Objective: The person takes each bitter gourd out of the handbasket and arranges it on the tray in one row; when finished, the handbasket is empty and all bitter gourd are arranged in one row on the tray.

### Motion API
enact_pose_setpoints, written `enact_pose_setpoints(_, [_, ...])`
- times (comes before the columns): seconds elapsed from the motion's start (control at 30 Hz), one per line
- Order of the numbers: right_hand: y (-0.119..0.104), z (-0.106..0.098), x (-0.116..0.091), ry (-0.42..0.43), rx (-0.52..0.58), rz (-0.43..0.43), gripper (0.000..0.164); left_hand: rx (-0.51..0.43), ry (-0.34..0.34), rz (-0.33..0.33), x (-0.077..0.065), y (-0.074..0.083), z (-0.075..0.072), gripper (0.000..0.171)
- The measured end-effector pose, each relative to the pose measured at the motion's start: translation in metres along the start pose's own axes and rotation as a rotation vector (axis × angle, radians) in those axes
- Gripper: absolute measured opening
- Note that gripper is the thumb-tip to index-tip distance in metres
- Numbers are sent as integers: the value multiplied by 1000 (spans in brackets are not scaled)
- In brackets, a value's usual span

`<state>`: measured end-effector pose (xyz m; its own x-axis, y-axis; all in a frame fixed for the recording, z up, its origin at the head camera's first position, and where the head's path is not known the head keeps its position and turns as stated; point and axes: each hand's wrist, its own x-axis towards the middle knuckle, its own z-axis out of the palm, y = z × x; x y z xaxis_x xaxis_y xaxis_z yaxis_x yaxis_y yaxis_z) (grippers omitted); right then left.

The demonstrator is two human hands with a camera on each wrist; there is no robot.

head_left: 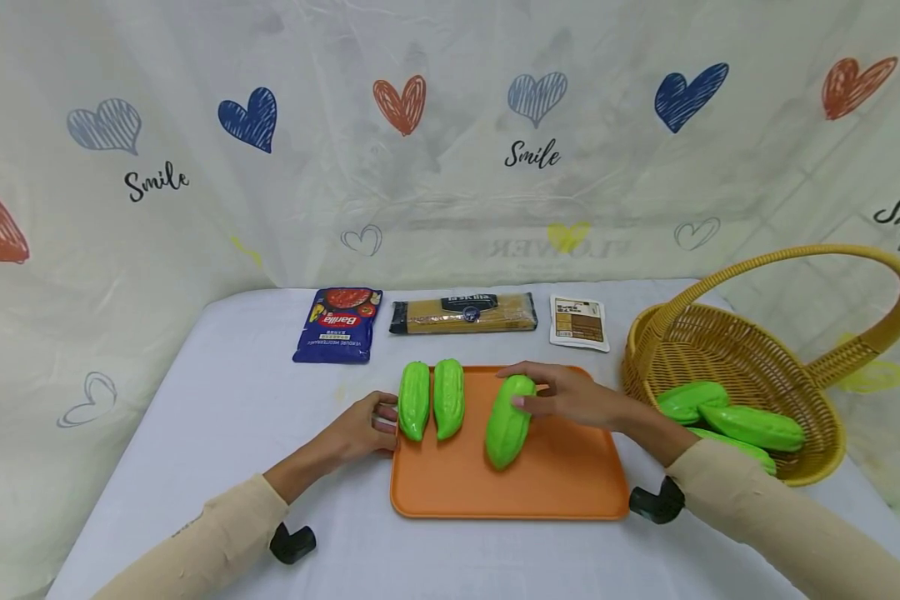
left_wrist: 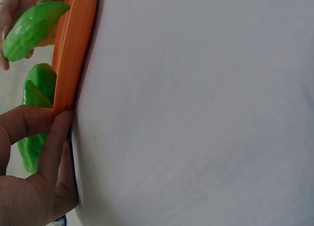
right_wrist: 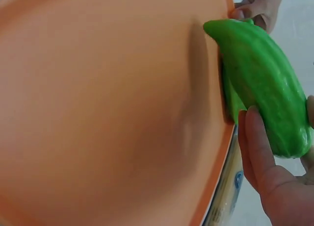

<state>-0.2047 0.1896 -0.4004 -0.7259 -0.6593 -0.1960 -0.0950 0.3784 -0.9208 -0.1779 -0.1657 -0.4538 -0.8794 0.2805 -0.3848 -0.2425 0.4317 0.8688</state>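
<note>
In the head view, my right hand holds a bright green ridged bitter melon over the middle of an orange tray. The right wrist view shows this bitter melon between thumb and fingers, above the tray surface, where a shadow falls. My left hand is at the tray's left edge; up close, its thumb and fingers pinch the rim. Two more bitter melons, one at the far left and one beside it, lie side by side on the tray, pointed ends towards me.
A wicker basket with a tall handle stands to the right, several bitter melons inside. Behind the tray lie a blue sauce pouch, a pack of spaghetti and a small white-and-brown packet. A white cloth covers the table.
</note>
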Motion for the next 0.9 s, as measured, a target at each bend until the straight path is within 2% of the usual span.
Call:
enact_pose_setpoints(0.1, [-3, 1, 4, -21, 78, 8, 46, 6, -6, 11, -1, 1, 0, 75])
enact_pose_setpoints(0.23, [-4, 1, 10, 6, 122, 24, 43, 7, 0, 16, -2, 2, 0, 75])
enact_pose_setpoints(0.33, [-4, 0, 13, 33, 101, 52, 45, 2, -3, 8, -3, 3, 0, 74])
enact_pose_setpoints(0.5, [-4, -1, 18, 20, 75, 103, 57, 7, -6, 5, -2, 3, 0, 74])
enact_pose_setpoints(0.73, [0, -2, 24, -26, 9, 113, 65, 17, 3, -5, 0, 0, 0, 74])
enact_pose_setpoints(0.9, [0, -1, 32, -18, 10, 131, 68, 15, 1, -3, -1, 1, -1, 74])
